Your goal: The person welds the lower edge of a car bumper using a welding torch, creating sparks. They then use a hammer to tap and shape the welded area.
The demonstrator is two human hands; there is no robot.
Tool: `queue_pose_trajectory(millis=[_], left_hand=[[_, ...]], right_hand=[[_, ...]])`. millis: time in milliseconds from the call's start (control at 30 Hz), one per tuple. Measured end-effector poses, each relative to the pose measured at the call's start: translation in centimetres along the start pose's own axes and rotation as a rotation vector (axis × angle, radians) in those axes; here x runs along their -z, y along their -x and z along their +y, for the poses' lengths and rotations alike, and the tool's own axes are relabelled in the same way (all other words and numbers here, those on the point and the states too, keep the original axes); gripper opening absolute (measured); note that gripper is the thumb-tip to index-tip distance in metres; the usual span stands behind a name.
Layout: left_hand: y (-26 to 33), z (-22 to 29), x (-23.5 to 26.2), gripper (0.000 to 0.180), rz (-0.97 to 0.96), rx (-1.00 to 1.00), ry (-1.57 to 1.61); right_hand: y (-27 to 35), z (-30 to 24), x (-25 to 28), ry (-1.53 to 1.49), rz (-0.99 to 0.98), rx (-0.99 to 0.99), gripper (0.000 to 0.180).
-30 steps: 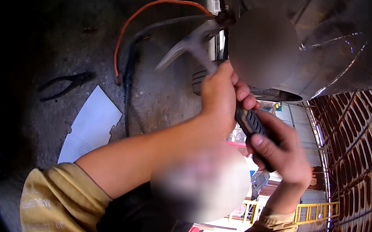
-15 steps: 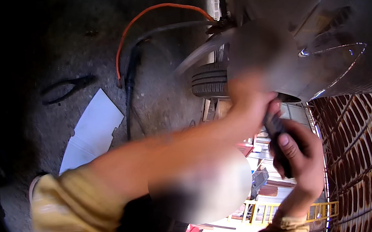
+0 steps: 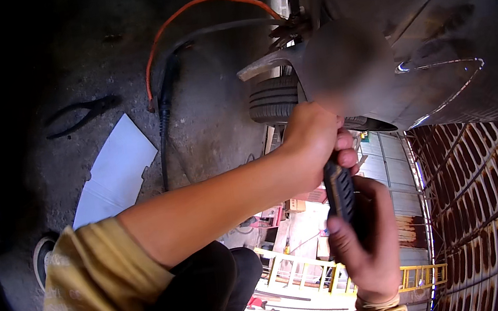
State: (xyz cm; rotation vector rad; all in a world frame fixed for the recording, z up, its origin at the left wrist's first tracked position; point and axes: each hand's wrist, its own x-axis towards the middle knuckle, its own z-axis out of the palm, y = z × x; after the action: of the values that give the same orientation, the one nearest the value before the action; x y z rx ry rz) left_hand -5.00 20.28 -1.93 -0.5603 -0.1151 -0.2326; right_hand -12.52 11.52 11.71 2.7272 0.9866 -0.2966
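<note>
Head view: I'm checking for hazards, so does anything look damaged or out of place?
Yes. The white sheet on the floor has a ragged, notched edge, as if torn or broken. Pliers lie spread open near it, perhaps a trip hazard. Blurring hides part of the hammer, so I can't judge its condition.

Creased mustard-yellow sleeves (image 3: 100,288), the left bearing faint pale markings, accompany black trousers (image 3: 194,291).

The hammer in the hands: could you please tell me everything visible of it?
The hammer, its handle running down the picture, shows a dark, ridged, seemingly rubber grip and one grey, metallic-looking head end pointing left; blur hides the rest. The left hand wraps it nearer the head, the right hand lower down.
</note>
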Motion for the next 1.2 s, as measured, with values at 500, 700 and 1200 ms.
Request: queue_pose_trajectory(millis=[500,700,1200], left_hand=[[0.9,4.6,1.1,0.029,0.011,-0.084,-0.209],[1.1,6.1,1.6,0.032,-0.022,-0.191,-0.295],[0.7,8.1,2.5,0.031,-0.107,0.006,-0.305]], right_hand=[[-3.3,-1.8,-4.9,-0.807,-0.017,-0.182,0.036],[-6.8,0.1,-5.0,-1.427,-0.526,-0.458,0.026],[-5.6,-3.6,-8.0,-1.335,-0.100,-0.416,0.028]])
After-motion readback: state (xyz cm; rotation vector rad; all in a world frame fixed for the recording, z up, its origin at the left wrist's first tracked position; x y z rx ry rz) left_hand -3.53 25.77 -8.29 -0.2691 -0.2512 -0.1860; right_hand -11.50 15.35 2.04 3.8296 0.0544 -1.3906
